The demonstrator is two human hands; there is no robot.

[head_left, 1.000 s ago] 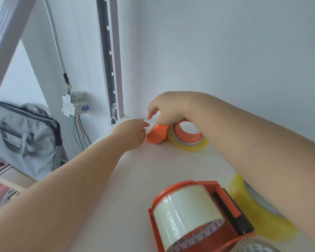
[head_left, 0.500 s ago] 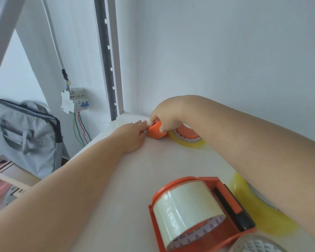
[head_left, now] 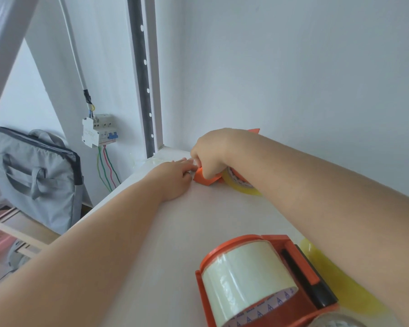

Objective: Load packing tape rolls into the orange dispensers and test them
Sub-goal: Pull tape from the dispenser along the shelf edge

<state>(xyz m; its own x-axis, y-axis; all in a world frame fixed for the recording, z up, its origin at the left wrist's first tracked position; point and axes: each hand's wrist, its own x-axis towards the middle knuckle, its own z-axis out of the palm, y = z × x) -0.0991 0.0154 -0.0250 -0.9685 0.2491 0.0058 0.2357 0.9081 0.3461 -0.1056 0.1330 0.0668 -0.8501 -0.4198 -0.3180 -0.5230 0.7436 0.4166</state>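
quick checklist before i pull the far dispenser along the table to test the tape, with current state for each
1. Right hand grips the far dispenser: ok, fingers curled round its orange body.
2. Left hand holds down the tape end: cannot tell, it lies flat on the table with fingertips at the dispenser's front edge; no tape visible under them.
3. Yellow roll seated in the far dispenser: cannot tell, the right hand and forearm hide most of it.
4. Pull path toward you: not ok, the near loaded dispenser stands in the way.
5. Far dispenser's base on the table: ok.
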